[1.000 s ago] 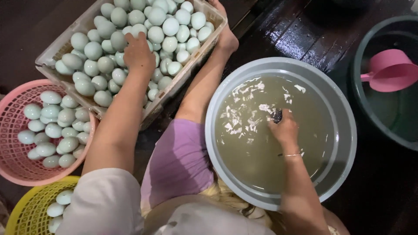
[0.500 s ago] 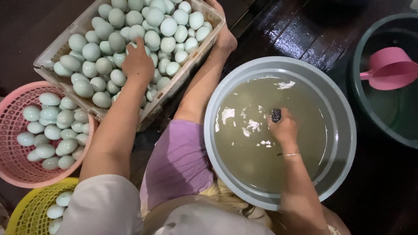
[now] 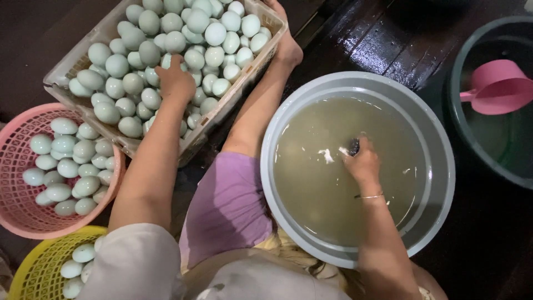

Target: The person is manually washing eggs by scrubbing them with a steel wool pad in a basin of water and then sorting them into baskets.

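Two hands are working apart: the left hand (image 3: 175,79) is lying curled on the eggs (image 3: 166,53) in the crate (image 3: 66,75), and the right hand (image 3: 362,164) is closing round a dark scrubber (image 3: 353,146) in the murky water of the grey basin (image 3: 438,161).

Crate of eggs (image 3: 166,72) far left, left hand (image 3: 175,80) resting on the eggs. Two baskets (image 3: 16,166) holding eggs lie left, nearer the body. Water basin (image 3: 438,166) right of crate, right hand (image 3: 363,164) in it. Tub with scoop (image 3: 497,86) far right.
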